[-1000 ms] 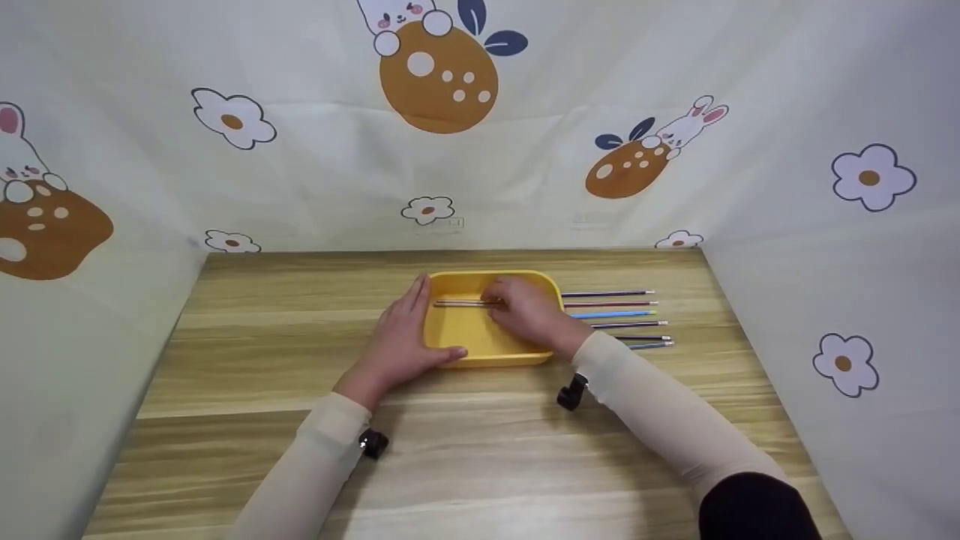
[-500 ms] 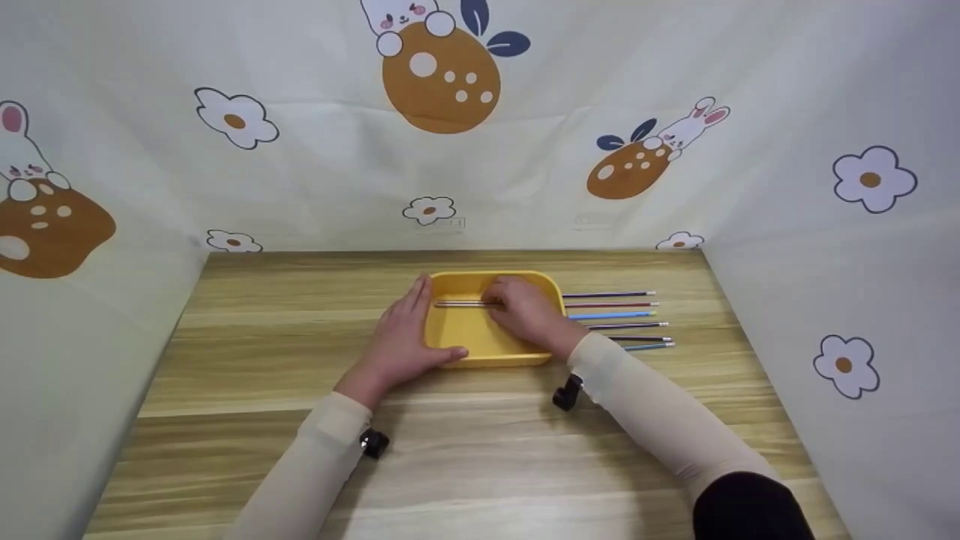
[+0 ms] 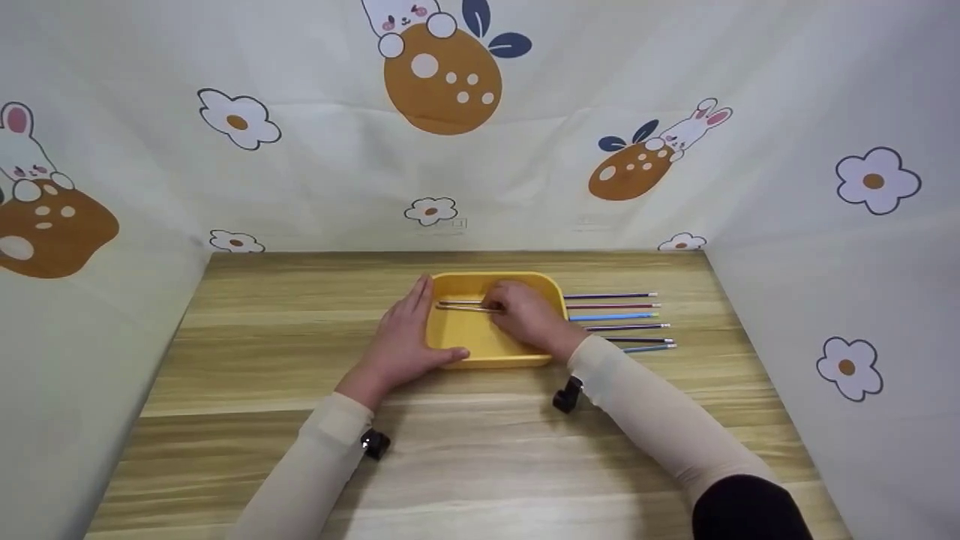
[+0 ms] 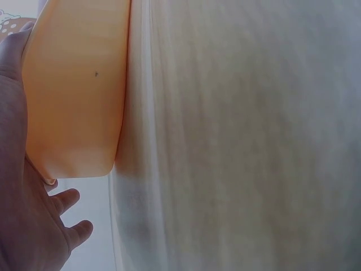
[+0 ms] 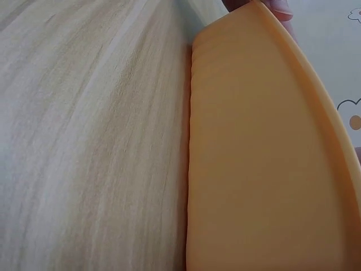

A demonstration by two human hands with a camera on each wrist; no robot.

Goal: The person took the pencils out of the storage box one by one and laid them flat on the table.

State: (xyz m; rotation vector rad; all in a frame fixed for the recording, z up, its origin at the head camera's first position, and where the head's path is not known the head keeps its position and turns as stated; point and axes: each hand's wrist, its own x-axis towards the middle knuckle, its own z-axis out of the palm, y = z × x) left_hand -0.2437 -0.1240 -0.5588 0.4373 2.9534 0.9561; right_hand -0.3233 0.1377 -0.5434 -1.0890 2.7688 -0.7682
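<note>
A yellow plastic tray (image 3: 493,361) sits on the table. My left hand (image 3: 401,330) holds its left end, thumb (image 3: 450,355) over the near rim and fingers along the outer side. In the left wrist view, several of these fingers (image 4: 67,200) reach out past the tray's wall (image 4: 79,101). Inside the tray, my right hand (image 3: 521,311) has curled fingers and pinches a thin pencil (image 3: 469,308). A second pencil (image 3: 461,302) lies just behind it, at a slight angle to it. Their right ends are hidden by the hand. In the right wrist view, the tray's near wall (image 5: 259,147) hides the right hand.
Right of the tray, several pencils lie in a row, among them a red one (image 3: 615,306) and a blue one (image 3: 615,317), eraser ends to the right. A patterned cloth (image 3: 330,180) encloses the wooden table (image 3: 465,457) at the back and sides.
The two pencils in the tray, close together before, now spread apart, the nearer one turned slightly under my right hand. My left hand keeps its place on the tray.
</note>
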